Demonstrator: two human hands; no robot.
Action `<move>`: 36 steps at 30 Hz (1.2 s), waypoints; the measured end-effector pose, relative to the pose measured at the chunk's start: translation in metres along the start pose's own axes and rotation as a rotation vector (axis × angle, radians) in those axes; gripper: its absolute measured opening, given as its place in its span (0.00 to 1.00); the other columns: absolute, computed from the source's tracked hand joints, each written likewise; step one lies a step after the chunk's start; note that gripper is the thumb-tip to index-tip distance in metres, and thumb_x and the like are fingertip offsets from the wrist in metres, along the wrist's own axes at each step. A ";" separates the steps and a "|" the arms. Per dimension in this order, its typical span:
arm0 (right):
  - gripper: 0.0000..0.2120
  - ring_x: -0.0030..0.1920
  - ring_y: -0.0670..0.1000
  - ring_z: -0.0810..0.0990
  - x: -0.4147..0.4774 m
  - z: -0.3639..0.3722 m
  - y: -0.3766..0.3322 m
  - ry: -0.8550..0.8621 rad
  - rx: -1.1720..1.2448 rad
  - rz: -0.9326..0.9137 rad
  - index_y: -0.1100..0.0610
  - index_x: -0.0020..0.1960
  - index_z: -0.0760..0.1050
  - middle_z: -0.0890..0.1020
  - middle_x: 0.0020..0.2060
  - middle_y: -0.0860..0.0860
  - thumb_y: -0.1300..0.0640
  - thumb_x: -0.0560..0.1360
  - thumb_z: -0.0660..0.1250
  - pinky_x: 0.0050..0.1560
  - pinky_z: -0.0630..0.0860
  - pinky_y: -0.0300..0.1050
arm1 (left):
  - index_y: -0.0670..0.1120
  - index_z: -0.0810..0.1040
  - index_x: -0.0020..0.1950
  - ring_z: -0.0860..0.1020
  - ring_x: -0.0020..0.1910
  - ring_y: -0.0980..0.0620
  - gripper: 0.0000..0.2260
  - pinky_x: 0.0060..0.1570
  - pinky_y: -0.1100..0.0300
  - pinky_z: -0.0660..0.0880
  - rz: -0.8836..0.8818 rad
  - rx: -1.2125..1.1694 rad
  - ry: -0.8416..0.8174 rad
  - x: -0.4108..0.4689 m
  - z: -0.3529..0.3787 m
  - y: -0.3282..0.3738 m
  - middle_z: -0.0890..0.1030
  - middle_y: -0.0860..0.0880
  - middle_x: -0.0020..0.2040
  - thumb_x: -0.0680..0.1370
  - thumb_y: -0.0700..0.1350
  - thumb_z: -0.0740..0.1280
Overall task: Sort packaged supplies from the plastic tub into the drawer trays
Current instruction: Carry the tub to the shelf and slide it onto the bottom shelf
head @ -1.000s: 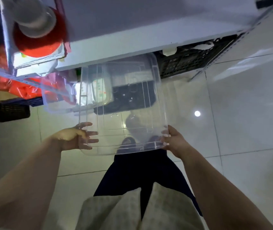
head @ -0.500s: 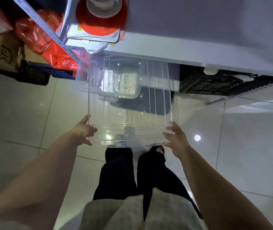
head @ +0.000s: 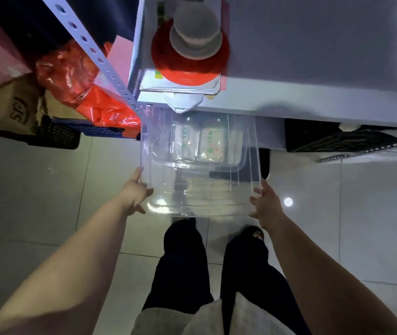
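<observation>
**A:** so what's the person got hold of?

**B:** a clear plastic tub (head: 145, 151), held out low over the tiled floor (head: 35, 189), far end tucked under the edge of the white table (head: 313, 102). The left hand (head: 134, 191) is flat on its left wall and the right hand (head: 266, 204) flat on its right wall. The fingers are mostly straight, squeezing inward, not hooked over a rim.

**A:** anything in it?

**B:** honestly can't tell. Two white packs (head: 210, 141) with green and orange print show through the plastic at the far end, maybe in a smaller clear container.

**A:** and around it?

**B:** there's a red spool (head: 168, 66) on the table, an orange bag (head: 72, 76) and a cardboard box (head: 6, 105) far left, and a black crate (head: 349, 139) on the right.
</observation>
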State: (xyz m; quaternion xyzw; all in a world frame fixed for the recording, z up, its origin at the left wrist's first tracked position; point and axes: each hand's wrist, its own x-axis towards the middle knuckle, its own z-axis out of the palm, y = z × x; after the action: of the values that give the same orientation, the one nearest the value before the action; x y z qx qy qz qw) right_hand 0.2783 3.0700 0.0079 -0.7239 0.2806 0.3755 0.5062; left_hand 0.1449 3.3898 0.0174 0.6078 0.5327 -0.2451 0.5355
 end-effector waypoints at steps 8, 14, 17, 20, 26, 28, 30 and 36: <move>0.33 0.51 0.50 0.80 0.030 0.056 -0.017 0.213 0.068 -0.032 0.39 0.72 0.60 0.68 0.70 0.45 0.69 0.77 0.58 0.39 0.74 0.46 | 0.70 0.51 0.71 0.77 0.46 0.42 0.35 0.45 0.37 0.79 0.148 0.143 -0.052 0.068 -0.036 0.056 0.77 0.49 0.59 0.77 0.40 0.64; 0.33 0.57 0.49 0.74 0.072 0.071 -0.036 0.218 0.089 -0.118 0.43 0.74 0.60 0.66 0.73 0.47 0.71 0.76 0.58 0.47 0.68 0.40 | 0.70 0.58 0.70 0.77 0.45 0.47 0.30 0.45 0.46 0.78 0.194 0.121 -0.059 0.111 -0.030 0.074 0.78 0.54 0.54 0.77 0.41 0.62; 0.34 0.65 0.50 0.71 0.090 0.070 -0.033 0.171 -0.021 -0.201 0.46 0.75 0.57 0.64 0.73 0.46 0.73 0.76 0.58 0.60 0.70 0.43 | 0.66 0.59 0.72 0.75 0.35 0.53 0.28 0.39 0.56 0.76 0.224 -0.011 -0.054 0.124 -0.024 0.069 0.79 0.51 0.44 0.79 0.42 0.63; 0.26 0.54 0.48 0.76 0.100 0.067 -0.020 0.109 0.125 -0.211 0.48 0.68 0.67 0.72 0.61 0.48 0.70 0.76 0.60 0.53 0.75 0.41 | 0.55 0.65 0.72 0.78 0.37 0.53 0.23 0.43 0.56 0.79 0.200 -0.236 -0.041 0.128 -0.021 0.050 0.81 0.48 0.48 0.79 0.46 0.67; 0.09 0.39 0.49 0.79 0.107 0.061 0.013 -0.168 0.764 -0.029 0.56 0.40 0.77 0.81 0.34 0.50 0.66 0.76 0.64 0.46 0.77 0.45 | 0.44 0.76 0.61 0.80 0.52 0.51 0.11 0.58 0.56 0.73 0.084 -0.448 -0.160 0.129 -0.023 0.017 0.81 0.45 0.56 0.81 0.44 0.61; 0.10 0.39 0.48 0.79 0.109 0.059 0.012 -0.231 0.773 -0.019 0.57 0.40 0.78 0.82 0.35 0.51 0.67 0.75 0.63 0.45 0.78 0.44 | 0.43 0.77 0.59 0.80 0.50 0.53 0.10 0.53 0.58 0.76 0.090 -0.466 -0.121 0.130 -0.019 0.018 0.82 0.46 0.53 0.82 0.42 0.60; 0.09 0.39 0.50 0.79 0.110 0.059 0.008 -0.207 0.726 -0.029 0.59 0.39 0.77 0.81 0.34 0.52 0.69 0.73 0.65 0.45 0.79 0.44 | 0.45 0.79 0.52 0.82 0.45 0.55 0.09 0.44 0.61 0.79 0.073 -0.495 -0.078 0.131 -0.014 0.023 0.85 0.50 0.45 0.82 0.42 0.60; 0.03 0.43 0.52 0.81 0.119 0.052 -0.020 -0.018 0.640 -0.013 0.61 0.45 0.77 0.80 0.39 0.56 0.62 0.76 0.66 0.49 0.80 0.49 | 0.47 0.79 0.45 0.84 0.40 0.55 0.10 0.36 0.64 0.80 0.052 -0.572 -0.088 0.131 -0.001 0.041 0.86 0.50 0.40 0.82 0.42 0.59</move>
State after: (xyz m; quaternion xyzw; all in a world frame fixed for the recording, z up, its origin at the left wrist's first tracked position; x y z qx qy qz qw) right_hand 0.3471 3.1226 -0.0913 -0.5264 0.3755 0.2711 0.7130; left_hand 0.2234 3.4474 -0.0802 0.4346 0.5407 -0.0972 0.7137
